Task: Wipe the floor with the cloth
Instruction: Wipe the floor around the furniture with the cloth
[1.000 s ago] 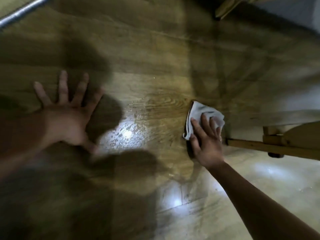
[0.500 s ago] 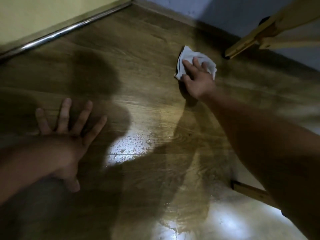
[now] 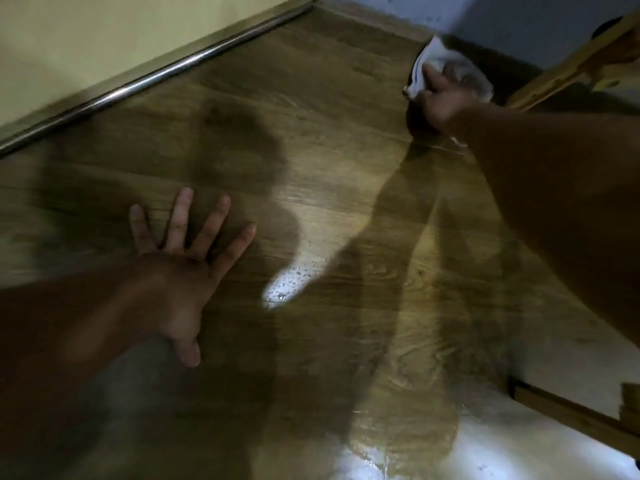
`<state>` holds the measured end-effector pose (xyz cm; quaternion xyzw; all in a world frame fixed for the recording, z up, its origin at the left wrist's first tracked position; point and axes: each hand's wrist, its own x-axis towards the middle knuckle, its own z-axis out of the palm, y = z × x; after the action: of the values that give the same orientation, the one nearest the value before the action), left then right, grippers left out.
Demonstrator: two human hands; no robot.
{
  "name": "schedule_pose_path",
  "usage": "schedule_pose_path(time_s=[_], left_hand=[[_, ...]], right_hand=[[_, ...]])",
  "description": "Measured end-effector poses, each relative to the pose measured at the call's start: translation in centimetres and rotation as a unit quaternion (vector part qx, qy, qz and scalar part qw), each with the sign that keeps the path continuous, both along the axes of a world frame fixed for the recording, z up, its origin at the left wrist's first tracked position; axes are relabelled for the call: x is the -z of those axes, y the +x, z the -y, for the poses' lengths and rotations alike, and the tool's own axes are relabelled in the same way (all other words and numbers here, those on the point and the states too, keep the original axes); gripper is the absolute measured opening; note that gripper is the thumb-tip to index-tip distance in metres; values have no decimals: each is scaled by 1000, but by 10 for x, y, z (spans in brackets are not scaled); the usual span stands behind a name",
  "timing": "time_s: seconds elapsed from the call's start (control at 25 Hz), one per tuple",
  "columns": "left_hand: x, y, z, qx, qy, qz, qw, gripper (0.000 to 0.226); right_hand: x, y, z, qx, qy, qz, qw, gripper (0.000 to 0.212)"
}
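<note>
The brown wood floor [image 3: 346,188] is wet and shiny, with water drops [image 3: 289,282] near the middle. A white cloth [image 3: 424,62] lies at its far edge, under the right hand [image 3: 446,100]. The left hand [image 3: 180,282] lies flat on the floor with its fingers spread.

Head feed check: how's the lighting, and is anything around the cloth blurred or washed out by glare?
Head view: dim overall, a broad shadow darkening the floor mid-left; white glare on beaded water at centre and bottom right; right hand and cloth smeared by motion blur; left hand, flat on the floor, is sharper.
</note>
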<state>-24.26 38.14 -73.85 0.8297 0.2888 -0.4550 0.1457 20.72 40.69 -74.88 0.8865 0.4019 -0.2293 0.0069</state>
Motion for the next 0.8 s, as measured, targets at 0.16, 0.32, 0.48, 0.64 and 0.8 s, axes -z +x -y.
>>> schedule_pose_path(time_s=[0.16,0.32,0.48,0.64,0.8], left_hand=[[-5,6,0,3,-1,-18,1000,181],[-11,7,-1,2,-2,-20,1000,177],[-12,10,0,2,-4,-27,1000,175],[-8,8,1,6,6,-18,1000,176],[0,1,1,15,21,14,1000,179]], right_hand=[[-1,-8,37,-6,15,13,1000,49],[-4,-28,67,-43,24,20,999,48],[-3,-55,94,-24,62,0,998,48],[0,-93,139,-18,108,1,994,46],[8,-132,198,-26,144,12,989,45]])
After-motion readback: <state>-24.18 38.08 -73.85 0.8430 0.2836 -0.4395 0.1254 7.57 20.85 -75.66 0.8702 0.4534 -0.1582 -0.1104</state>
